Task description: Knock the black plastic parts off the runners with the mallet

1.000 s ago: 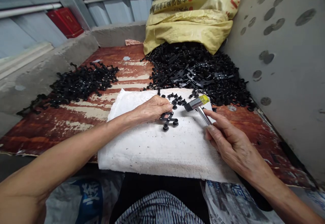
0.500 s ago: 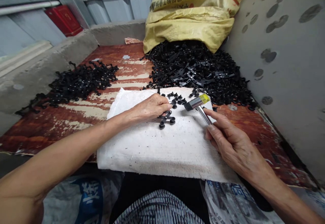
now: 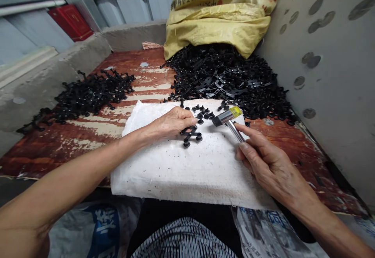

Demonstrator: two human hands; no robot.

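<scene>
The left hand [image 3: 178, 120] pinches the far end of a black linkage [image 3: 190, 132]; the linkage's two round-footed ends project toward the wearer, over the white cloth [image 3: 164, 172]. The right hand [image 3: 265, 162] grips the hammer [image 3: 225, 117] by its shaft, head raised to the right of the left hand. Small black knobs [image 3: 202, 113] lie just beyond the left hand. A large parts pile [image 3: 222, 74] sits beyond both hands on the tabletop [image 3: 283, 133].
</scene>
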